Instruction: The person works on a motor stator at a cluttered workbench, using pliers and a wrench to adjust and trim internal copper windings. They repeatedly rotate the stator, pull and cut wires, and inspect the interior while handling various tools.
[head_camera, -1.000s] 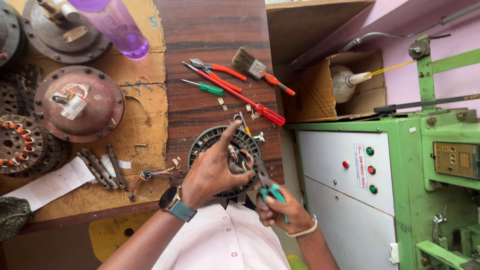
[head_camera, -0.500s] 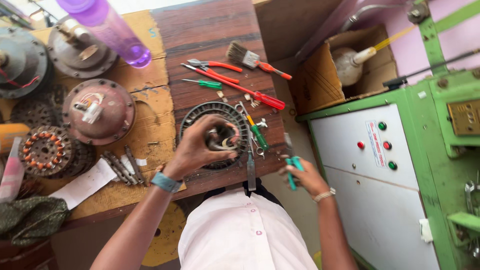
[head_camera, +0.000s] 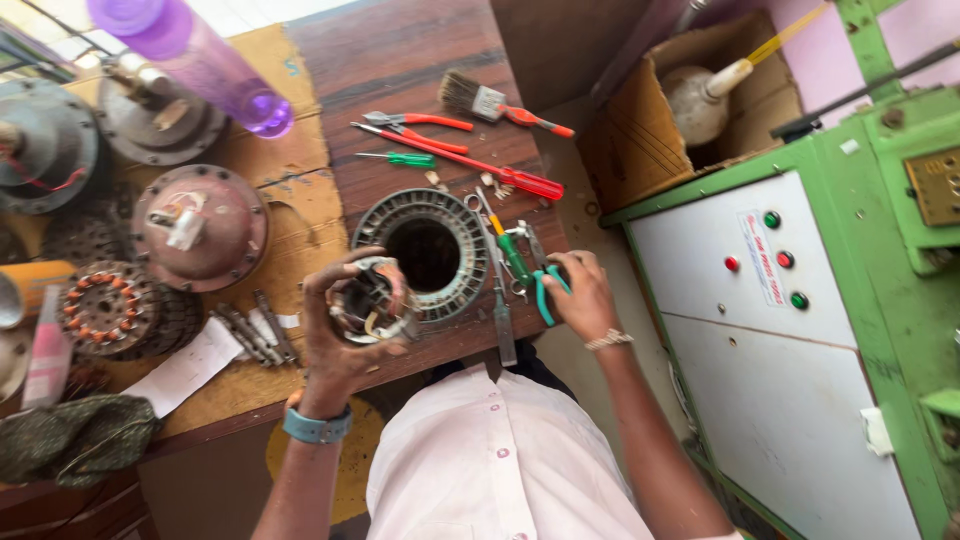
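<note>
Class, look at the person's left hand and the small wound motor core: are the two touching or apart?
Touching. The head view shows the left hand with its fingers curled around the wound core, lifting it just in front of the ring-shaped stator on the bench.

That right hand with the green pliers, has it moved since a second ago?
Yes. The right hand has swung out to the right of the ring-shaped stator, setting the green-handled pliers down on the table edge.

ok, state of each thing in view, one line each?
left hand: gripping a small wound coil part, lifted off the bench
right hand: on the green-handled pliers at the bench edge
ring-shaped core: flat on bench, centre empty
red screwdriver: lying flat
paintbrush: lying flat
purple bottle: upright
</note>
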